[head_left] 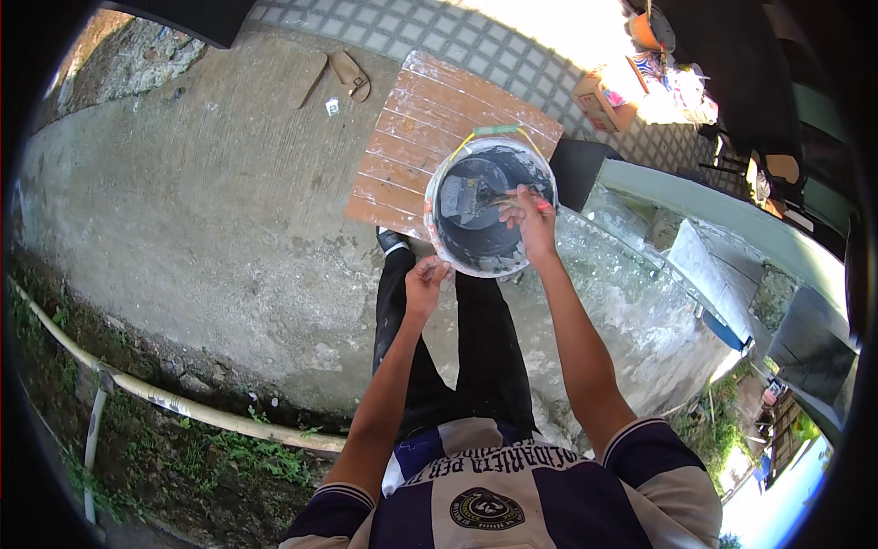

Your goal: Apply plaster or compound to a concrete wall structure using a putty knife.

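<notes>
A white bucket (432, 215) smeared with grey paint, with a yellow handle, stands in front of me by a paint-streaked wooden board (402, 128). My left hand (425, 282) grips the bucket's near-left rim with closed fingers. My right hand (532, 224) is inside the bucket's upper right, closed on a paintbrush (503, 199) with an orange handle. The brush head is over or in the dark grey contents; how deep it sits I cannot tell.
Concrete ground (210, 229) spreads left, with sandals (348, 78) near the board. A pipe (210, 412) borders plants at lower left. A tiled strip (421, 23) holds a cardboard box (599, 101) and an orange pail (647, 32). A low wall (722, 238) runs along the right.
</notes>
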### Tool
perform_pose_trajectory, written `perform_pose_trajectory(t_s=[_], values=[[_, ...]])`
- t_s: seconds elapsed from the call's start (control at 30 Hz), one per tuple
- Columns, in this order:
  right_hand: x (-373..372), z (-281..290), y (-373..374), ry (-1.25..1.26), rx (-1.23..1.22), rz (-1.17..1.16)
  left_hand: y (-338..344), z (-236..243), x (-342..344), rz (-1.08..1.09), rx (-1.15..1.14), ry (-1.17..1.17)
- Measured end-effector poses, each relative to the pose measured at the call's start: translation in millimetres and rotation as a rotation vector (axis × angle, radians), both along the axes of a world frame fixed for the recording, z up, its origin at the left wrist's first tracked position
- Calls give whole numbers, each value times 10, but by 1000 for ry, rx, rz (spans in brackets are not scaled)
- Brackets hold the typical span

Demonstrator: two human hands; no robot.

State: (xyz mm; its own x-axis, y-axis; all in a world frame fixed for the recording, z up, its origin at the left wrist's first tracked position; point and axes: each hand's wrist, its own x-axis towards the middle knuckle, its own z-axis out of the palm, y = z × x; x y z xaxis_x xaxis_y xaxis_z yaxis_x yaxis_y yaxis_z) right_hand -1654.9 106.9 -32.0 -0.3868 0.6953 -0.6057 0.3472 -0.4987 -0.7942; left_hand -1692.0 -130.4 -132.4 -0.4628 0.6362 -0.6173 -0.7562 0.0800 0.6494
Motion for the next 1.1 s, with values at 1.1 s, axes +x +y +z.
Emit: perform_pose_trajectory(t_s=[1.1], values=[[4670,1758,-2040,442,-213,-414,-2307,1135,1882,62,-596,132]])
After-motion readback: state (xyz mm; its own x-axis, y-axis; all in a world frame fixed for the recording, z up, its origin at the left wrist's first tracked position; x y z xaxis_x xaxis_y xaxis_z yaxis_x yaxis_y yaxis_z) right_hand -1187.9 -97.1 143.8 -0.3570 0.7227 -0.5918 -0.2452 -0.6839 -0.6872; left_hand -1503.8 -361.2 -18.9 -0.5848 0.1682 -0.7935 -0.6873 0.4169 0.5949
